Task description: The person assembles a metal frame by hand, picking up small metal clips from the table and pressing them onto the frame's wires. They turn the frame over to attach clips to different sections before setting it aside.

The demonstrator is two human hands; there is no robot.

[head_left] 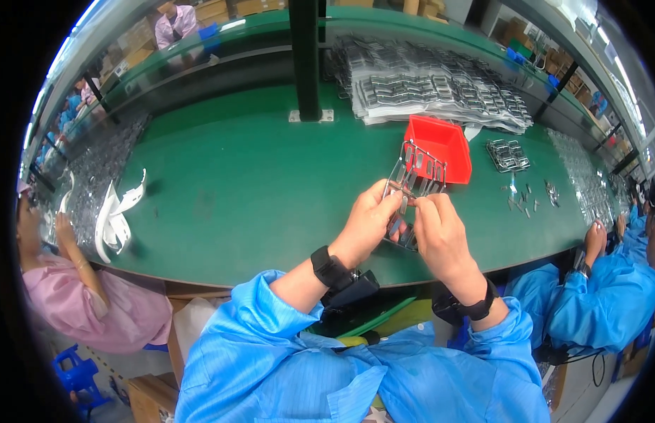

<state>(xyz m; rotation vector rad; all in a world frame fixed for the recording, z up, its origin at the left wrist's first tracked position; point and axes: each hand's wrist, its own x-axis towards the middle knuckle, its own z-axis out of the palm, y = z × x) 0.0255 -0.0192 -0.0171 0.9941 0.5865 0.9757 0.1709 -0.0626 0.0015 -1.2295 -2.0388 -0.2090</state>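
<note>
Between my two hands, just above the front part of the green table, is a dark metal wire rack [416, 169] with several flat slotted strips across it. My left hand [372, 220] is closed on the rack's left side, thumb on top. My right hand [442, 236] has its fingers pinched together at the rack's right side; whether a small part sits in that pinch is hidden. Right behind the rack stands a red plastic bin [444, 144], its inside partly covered by the rack's upper end.
Stacked metal racks layered with white sheets [440, 88] fill the table's back right. A small pile of racks [508, 155] and loose metal pieces [523, 201] lie right. White curved parts [116, 222] lie left. A green post [305, 63] rises behind. People sit on both sides.
</note>
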